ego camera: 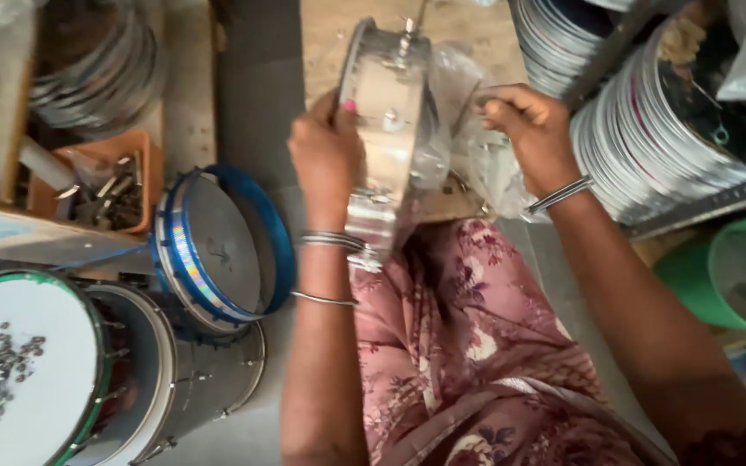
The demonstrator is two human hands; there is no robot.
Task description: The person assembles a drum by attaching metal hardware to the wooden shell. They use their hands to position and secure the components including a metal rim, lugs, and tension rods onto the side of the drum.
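Silver-rimmed small drum point(383, 129) stands on edge above the person's lap, the left hand point(325, 155) clasping its near rim, while the right hand point(530, 129) pinches closed on clear plastic wrap point(468, 138) beside it

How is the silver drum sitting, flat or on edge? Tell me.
On edge. The silver drum stands upright over the lap, rim toward the camera, left hand gripping its side, right hand at the clear plastic.
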